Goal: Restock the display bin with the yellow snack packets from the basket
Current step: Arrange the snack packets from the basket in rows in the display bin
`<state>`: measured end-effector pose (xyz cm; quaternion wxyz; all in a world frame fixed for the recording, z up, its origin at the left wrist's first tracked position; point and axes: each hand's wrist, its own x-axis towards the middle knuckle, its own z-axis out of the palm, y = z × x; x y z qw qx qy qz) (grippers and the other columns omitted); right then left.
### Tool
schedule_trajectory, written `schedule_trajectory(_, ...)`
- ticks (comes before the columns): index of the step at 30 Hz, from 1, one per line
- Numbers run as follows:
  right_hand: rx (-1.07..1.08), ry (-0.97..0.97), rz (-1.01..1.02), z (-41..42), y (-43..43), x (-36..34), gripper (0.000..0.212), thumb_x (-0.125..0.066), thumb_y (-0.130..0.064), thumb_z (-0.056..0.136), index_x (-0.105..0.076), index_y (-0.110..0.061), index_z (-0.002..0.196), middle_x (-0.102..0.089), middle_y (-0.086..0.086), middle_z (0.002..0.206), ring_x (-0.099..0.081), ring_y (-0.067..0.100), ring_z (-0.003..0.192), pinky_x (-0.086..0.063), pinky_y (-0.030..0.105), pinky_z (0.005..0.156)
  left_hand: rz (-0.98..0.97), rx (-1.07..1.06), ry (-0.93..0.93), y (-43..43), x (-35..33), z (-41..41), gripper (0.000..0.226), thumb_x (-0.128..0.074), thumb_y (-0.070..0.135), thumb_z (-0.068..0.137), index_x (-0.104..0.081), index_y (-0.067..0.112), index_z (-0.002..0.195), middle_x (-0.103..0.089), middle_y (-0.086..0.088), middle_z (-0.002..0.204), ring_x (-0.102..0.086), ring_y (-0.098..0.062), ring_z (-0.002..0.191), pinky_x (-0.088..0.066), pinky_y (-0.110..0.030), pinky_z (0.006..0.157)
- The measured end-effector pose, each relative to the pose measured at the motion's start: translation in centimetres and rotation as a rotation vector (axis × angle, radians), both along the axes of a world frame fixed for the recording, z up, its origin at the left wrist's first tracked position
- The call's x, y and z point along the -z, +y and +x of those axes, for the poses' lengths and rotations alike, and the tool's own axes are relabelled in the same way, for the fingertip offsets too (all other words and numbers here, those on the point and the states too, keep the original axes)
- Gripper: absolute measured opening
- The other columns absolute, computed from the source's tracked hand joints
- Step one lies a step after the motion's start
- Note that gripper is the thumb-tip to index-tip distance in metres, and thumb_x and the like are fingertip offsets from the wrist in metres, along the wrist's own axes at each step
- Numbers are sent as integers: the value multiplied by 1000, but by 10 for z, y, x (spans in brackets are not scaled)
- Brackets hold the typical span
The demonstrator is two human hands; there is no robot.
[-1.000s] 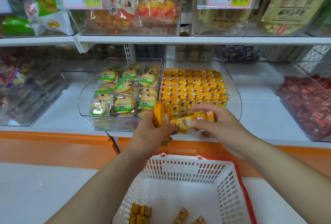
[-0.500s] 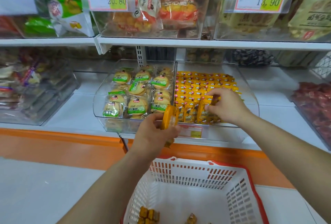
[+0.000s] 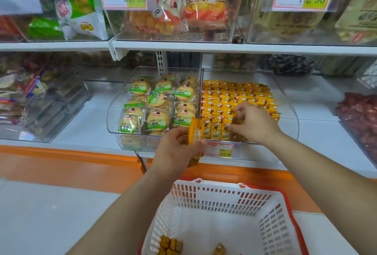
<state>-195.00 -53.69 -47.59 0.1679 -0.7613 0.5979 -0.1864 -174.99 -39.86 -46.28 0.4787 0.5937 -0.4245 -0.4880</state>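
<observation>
1. While the left hand (image 3: 179, 148) is hovering just in front of the display bin (image 3: 291, 116), its fingers and thumb are clamping a small stack of yellow packets (image 3: 194, 139), which is standing upright on edge.
2. The right hand (image 3: 255, 124) is reaching over the bin's front wall, and its curled fingertips are pinching a single packet (image 3: 236, 120) at the front row.
3. Rows of yellow snack packets (image 3: 234, 95) are covering the bin's floor from back to front, with the nearest row standing upright.
4. A white basket (image 3: 224, 197) with a red rim is sitting below both forearms, and a few loose packets (image 3: 170, 245) are lying at its near end.
5. Green-labelled biscuits (image 3: 157, 102) are lying in the clear bin that is touching the display bin's left side.
6. A price tag (image 3: 219, 149) is hanging below the display bin's front edge.
</observation>
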Motion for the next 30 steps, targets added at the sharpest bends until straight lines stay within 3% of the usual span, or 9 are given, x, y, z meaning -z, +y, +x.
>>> schedule_trajectory(4,-61,-324,34,-26,37,-35,24,-77,-32,84,-64,-29,103,-68,-9,80,-66,4,69,-50,21,62,-9,56,12,-1,1,-11,29,-76,25,90,-66,27,118,-79,5,94,-77,-14,83,-59,-26,68)
schedule_trajectory(9,-73,-760,389,-40,87,-42,10,-62,-38,96,-70,-33,99,-71,-1,85,-70,18,67,-53,29,53,-69,178,-59,2,5,-40,32,-80,29,87,-67,40,114,-78,10,97,-76,-13,84,-63,-29,70)
schedule_trajectory(11,-32,-728,470,-40,94,-38,30,-54,-54,96,-68,-28,100,-70,0,78,-65,17,59,-49,29,47,-127,209,-207,4,9,-52,33,-83,33,83,-67,49,107,-75,17,96,-73,-6,87,-62,-25,72)
schedule_trajectory(13,-80,-664,527,-42,97,-33,45,-50,-62,93,-68,-21,96,-69,1,73,-62,17,53,-47,27,45,-187,246,-368,6,13,-63,44,-86,36,80,-67,48,119,-73,20,97,-69,-1,90,-60,-22,76)
schedule_trajectory(15,-135,-658,525,-48,95,-32,37,-56,-56,93,-69,-21,88,-68,3,72,-62,17,53,-48,28,46,-224,263,-416,7,15,-71,54,-86,37,79,-64,46,127,-71,19,100,-68,0,88,-58,-22,76)
schedule_trajectory(19,-170,-802,484,-69,91,-28,8,-67,-25,95,-70,-28,89,-71,-2,87,-71,15,75,-54,26,63,-104,252,-295,3,13,-72,37,-78,45,85,-62,45,118,-71,12,95,-71,-5,74,-54,-20,61)
schedule_trajectory(23,-229,-924,453,-83,89,-24,28,-71,2,87,-69,-24,99,-72,-3,110,-71,17,100,-58,31,77,-47,234,-158,-2,12,-72,25,-75,37,89,-66,33,112,-72,14,83,-72,-10,68,-57,-21,60)
schedule_trajectory(26,-218,-864,423,-82,89,-20,33,-75,1,83,-70,-25,102,-73,-4,109,-71,19,100,-61,36,80,-63,187,-94,-3,11,-71,25,-79,32,86,-67,33,108,-72,9,81,-71,-7,67,-55,-18,60)
schedule_trajectory(30,-223,-776,380,-72,90,-17,26,-77,-7,83,-73,-32,88,-72,-9,101,-71,17,96,-61,35,78,-55,104,-19,-8,11,-68,33,-81,27,85,-66,30,114,-75,-4,90,-72,-9,73,-56,-20,62)
